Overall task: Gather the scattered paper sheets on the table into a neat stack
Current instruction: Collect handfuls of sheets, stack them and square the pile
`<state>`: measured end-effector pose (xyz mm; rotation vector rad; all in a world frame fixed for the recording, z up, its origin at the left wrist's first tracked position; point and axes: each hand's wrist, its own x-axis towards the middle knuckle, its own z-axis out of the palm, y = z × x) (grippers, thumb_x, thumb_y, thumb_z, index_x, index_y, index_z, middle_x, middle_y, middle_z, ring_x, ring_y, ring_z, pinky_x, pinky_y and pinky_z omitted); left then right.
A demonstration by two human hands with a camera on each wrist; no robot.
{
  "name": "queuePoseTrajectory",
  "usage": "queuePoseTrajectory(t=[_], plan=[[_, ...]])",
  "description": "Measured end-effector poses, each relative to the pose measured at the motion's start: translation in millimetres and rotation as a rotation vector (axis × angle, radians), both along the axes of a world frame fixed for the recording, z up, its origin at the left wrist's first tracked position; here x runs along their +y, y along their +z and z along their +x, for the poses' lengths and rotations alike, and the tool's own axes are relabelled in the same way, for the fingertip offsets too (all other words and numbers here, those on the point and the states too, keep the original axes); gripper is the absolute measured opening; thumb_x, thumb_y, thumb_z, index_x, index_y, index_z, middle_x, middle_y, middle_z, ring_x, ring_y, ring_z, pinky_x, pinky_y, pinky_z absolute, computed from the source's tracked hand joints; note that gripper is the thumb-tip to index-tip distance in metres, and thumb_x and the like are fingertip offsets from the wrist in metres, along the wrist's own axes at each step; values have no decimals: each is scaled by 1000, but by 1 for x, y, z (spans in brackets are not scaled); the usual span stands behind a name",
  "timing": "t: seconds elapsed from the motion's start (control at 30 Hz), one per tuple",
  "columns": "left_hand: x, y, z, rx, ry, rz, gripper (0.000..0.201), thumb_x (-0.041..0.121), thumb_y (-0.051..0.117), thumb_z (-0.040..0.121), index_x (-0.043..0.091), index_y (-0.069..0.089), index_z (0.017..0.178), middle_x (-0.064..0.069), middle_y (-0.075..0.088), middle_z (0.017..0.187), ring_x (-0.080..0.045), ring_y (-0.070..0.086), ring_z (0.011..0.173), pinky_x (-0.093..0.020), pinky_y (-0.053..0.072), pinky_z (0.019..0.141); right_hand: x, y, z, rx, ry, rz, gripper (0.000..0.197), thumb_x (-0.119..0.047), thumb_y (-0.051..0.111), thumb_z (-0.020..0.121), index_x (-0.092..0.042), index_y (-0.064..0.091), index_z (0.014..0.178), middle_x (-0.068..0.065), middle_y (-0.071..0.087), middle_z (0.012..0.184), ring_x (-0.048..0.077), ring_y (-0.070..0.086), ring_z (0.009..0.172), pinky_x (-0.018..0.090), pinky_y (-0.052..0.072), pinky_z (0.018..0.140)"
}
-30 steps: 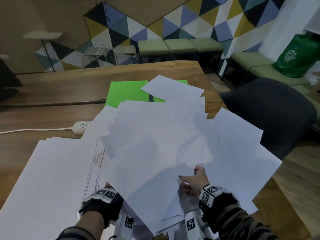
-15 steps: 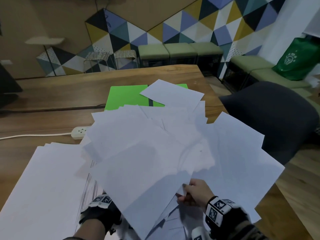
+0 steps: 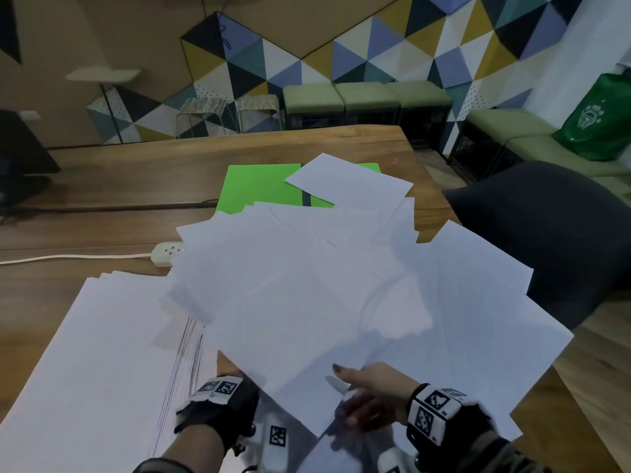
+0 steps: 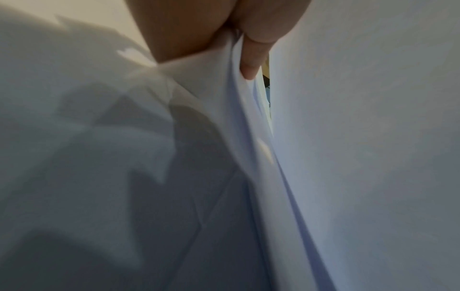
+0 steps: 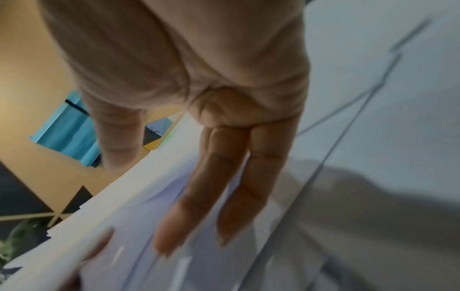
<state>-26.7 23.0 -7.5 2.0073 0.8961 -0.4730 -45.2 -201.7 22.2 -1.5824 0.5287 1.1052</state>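
Observation:
A loose fan of white paper sheets (image 3: 307,302) is held up over the wooden table (image 3: 136,172) in the head view. My left hand (image 3: 227,369) is mostly hidden under the fan's lower left edge. In the left wrist view its fingers (image 4: 251,59) pinch a bundle of sheets (image 4: 348,157). My right hand (image 3: 368,390) holds the fan's near edge, thumb on top and fingers beneath. The right wrist view shows these fingers (image 5: 199,196) lying straight along the sheets (image 5: 373,118). A flatter stack of paper (image 3: 85,370) lies on the table at the left.
A green folder (image 3: 259,186) lies beyond the fan with one white sheet (image 3: 348,186) across it. A white power strip (image 3: 167,252) and its cord run along the left. A black chair (image 3: 546,240) stands at the table's right edge.
The fan of sheets has spread further to the left and sunk a little. My right hand has slid down towards me along the near edge. My left hand stays underneath.

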Motion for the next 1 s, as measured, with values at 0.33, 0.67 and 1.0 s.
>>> queuePoseTrajectory(t=[0.33,0.67,1.0], plan=[[10,-14,17,-268,258,-320,28,8,53,93,-9,54,116,-20,60,110,-33,57,99,-39,44,87,-29,0,2,-295,-100,-243,27,1,61,85,-8,37,89,12,47,65,17,48,40,28,47,43],[28,-17,14,-200,157,-341,21,15,57,92,-2,52,104,-19,58,95,-29,53,84,-38,44,76,-84,10,27,-572,543,-855,15,-17,43,92,-19,38,78,9,58,97,29,55,89,31,40,72],[33,-16,11,-156,26,-356,37,25,66,74,-1,57,99,-16,63,84,-29,59,79,-34,47,71,-83,0,95,-628,558,-1030,26,-13,38,94,-13,43,120,15,40,124,33,46,111,39,43,92]])
